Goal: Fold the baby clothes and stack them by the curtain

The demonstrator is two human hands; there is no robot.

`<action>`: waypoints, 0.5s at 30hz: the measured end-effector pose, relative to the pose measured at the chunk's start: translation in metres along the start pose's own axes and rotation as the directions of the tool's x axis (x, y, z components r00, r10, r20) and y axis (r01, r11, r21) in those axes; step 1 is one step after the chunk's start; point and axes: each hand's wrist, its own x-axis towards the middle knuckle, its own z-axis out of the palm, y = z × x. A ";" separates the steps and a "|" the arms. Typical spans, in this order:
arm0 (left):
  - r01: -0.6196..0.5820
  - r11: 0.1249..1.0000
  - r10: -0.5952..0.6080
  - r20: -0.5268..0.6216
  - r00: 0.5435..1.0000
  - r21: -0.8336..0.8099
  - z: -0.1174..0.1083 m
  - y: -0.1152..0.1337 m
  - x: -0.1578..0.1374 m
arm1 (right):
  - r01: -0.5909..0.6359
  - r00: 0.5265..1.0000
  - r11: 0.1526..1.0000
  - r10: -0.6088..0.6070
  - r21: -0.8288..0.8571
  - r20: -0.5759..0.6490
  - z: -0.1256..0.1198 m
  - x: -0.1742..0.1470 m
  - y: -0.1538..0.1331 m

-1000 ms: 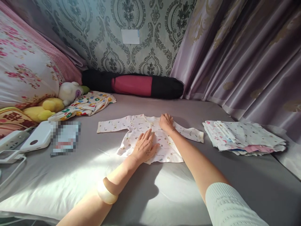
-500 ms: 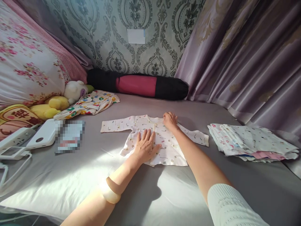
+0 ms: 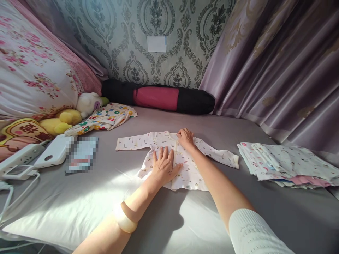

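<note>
A small white baby shirt [image 3: 185,165] with a scattered print lies face up on the grey bed sheet, its sleeves stretched to both sides. My left hand [image 3: 165,164] rests flat on the shirt's front, fingers spread. At the neckline, my right hand [image 3: 185,137] is closed, with its fingers curled down on the collar edge. Its fingertips are partly hidden, but the cloth appears pinched in them.
A stack of folded baby clothes [image 3: 288,164] sits at the right. Another printed garment [image 3: 108,116] lies at the back left beside plush toys [image 3: 88,104]. Nearer are a power strip [image 3: 22,158] and white device [image 3: 54,151]. A black and red roll [image 3: 156,97] lies against the wall.
My right hand has shifted a little left along the neckline toward the shirt's middle. My left hand stays flat on the front. The view has moved slightly.
</note>
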 end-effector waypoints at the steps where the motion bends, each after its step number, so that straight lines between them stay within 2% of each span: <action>1: -0.002 1.000 0.002 -0.009 1.000 -0.001 0.000 0.000 0.000 | -0.007 1.000 1.000 0.007 -0.003 0.003 0.000 0.000 0.000; 4: -0.009 1.000 0.009 -0.040 0.999 0.009 0.000 0.000 0.001 | 0.001 1.000 1.000 -0.001 -0.003 0.022 0.000 0.002 -0.007; 9: -0.019 1.000 0.020 -0.118 0.993 0.012 0.001 -0.005 0.003 | 0.074 0.991 0.996 -0.078 0.050 0.104 0.003 0.008 -0.034; 15: 0.001 1.000 -0.002 -0.075 0.997 -0.006 0.007 -0.013 0.004 | 0.061 0.991 0.998 -0.065 0.034 0.118 0.012 0.017 -0.052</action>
